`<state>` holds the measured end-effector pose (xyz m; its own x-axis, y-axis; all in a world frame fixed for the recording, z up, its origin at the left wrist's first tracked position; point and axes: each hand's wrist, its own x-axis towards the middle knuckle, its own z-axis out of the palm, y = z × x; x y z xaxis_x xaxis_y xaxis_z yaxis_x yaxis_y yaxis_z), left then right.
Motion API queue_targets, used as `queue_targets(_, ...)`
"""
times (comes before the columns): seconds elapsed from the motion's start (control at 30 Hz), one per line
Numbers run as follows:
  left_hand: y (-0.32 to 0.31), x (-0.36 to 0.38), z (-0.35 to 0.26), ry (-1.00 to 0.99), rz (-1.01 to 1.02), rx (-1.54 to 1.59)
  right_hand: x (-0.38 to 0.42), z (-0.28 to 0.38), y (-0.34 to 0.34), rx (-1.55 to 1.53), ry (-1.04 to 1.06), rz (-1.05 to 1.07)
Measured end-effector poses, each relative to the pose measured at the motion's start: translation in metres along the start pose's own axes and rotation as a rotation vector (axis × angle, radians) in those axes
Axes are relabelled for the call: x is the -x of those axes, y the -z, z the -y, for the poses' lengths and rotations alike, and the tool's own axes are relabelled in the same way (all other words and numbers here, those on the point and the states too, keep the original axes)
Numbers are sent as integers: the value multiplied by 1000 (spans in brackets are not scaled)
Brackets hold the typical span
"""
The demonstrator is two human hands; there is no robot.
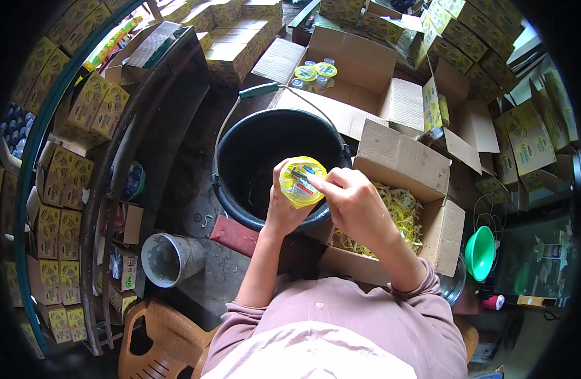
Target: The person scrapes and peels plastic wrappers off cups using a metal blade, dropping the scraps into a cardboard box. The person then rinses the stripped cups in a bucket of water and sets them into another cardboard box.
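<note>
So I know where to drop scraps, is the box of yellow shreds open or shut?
Open: the box has its flaps folded out, and yellow shreds show inside.

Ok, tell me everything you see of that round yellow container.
The round container is in the left hand, seen over the black bucket. Its top, turned to the camera, is yellow with a paler printed middle carrying blue and red marks; it looks like shiny film or plastic. The right hand reaches over its edge; contact is unclear. Its sides are mostly hidden.

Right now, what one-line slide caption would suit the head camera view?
Left hand holding a round yellow-topped plastic cup over a large black bucket, right hand at its printed top.
</note>
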<state>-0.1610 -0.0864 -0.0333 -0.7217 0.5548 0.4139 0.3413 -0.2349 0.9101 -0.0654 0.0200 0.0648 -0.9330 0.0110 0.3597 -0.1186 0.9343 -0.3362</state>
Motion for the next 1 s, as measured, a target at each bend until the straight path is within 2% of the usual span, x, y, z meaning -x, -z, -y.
queue_targets(0.2, 0, -1, -4, 2, -25, -9, 10, -2, 7, 17, -5, 34)
queue_targets(0.3, 0, -3, -3, -65, -35, -81, 15, -3, 12, 37, -6, 49)
queue_targets(0.67, 2, -4, -7, -7, -27, -58, 27, -20, 38, 11, 12, 42)
queue_targets(0.8, 5, -4, -9, 51, 5, -28, 7, -40, 41, -109, 169, -50)
queue_targets(1.0, 12, 2, 4, 166, 167, 269, -19, -51, 20, -165, 371, 21)
